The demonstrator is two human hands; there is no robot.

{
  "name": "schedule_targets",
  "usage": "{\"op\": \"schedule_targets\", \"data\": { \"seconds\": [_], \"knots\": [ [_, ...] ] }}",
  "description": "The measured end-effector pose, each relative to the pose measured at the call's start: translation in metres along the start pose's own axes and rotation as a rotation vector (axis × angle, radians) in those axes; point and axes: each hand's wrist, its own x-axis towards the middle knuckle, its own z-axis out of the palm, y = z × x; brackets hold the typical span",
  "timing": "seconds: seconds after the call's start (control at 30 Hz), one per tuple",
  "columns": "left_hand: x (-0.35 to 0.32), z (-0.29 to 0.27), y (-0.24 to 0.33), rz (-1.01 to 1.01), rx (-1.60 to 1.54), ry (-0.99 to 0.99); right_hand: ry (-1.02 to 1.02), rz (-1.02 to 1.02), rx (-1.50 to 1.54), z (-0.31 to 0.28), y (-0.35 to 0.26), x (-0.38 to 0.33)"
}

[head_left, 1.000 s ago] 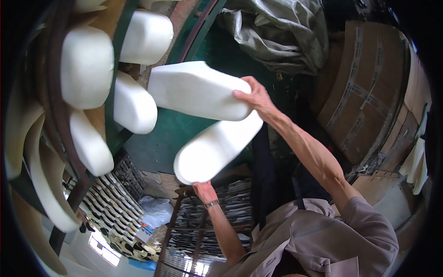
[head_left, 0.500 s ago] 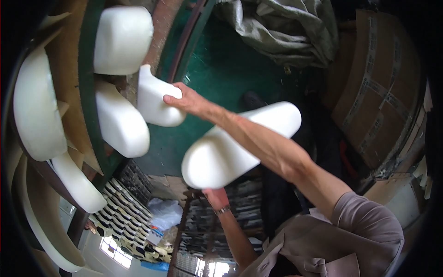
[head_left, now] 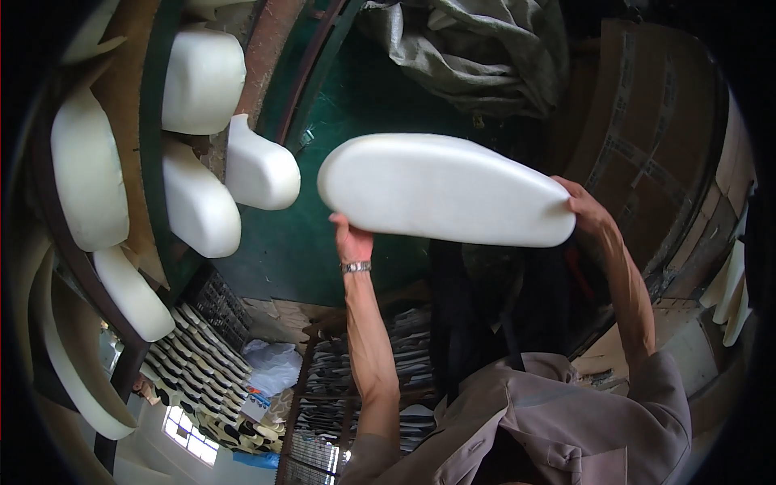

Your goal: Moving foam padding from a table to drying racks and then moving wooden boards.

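We see a grey-brown short-sleeved shirt [head_left: 558, 412] with a buttoned chest pocket, both forearms bare below its sleeves. We note a metal wristwatch [head_left: 356, 266] on the left wrist.

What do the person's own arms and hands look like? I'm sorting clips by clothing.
Both forearms are bare. The left hand has a metal wristwatch at the wrist. The right hand shows no ring or band. Short sleeves of a grey-brown shirt with a buttoned chest pocket cover the upper arms. No gloves.
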Motion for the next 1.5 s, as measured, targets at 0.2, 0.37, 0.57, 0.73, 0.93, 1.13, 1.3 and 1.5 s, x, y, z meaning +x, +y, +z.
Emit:
{"op": "schedule_targets", "data": {
  "seconds": [0.2, 0.37, 0.57, 0.73, 0.93, 1.13, 1.3, 1.5],
  "knots": [
    [0.052, 0.073, 0.018, 0.074, -0.103, -0.173, 0.24, -0.226, 0.199, 0.035, -0.009, -0.016],
    [0.064, 0.081, 0.058, 0.446, -0.481, -0.034, 0.224, -0.385, 0.194, 0.071, -0.049, 0.041],
    [0.065, 0.047, 0.069, 0.617, -0.37, 0.013, 0.075, -0.46, 0.365, 0.128, -0.091, 0.131],
    [0.069, -0.012, 0.077, 0.604, -0.218, 0.074, -0.044, -0.467, 0.435, 0.178, -0.111, 0.204],
    [0.082, -0.03, 0.076, 0.601, -0.289, -0.017, -0.139, -0.432, 0.525, 0.24, -0.127, 0.288],
    [0.083, -0.02, 0.079, 0.606, -0.343, -0.02, -0.117, -0.397, 0.683, 0.267, -0.145, 0.322],
    [0.078, -0.021, 0.083, 0.585, -0.329, -0.019, -0.052, -0.479, 0.643, 0.277, -0.138, 0.313],
    [0.084, -0.007, 0.086, 0.584, -0.24, -0.005, -0.045, -0.505, 0.472, 0.267, -0.161, 0.313]
  ]
}}
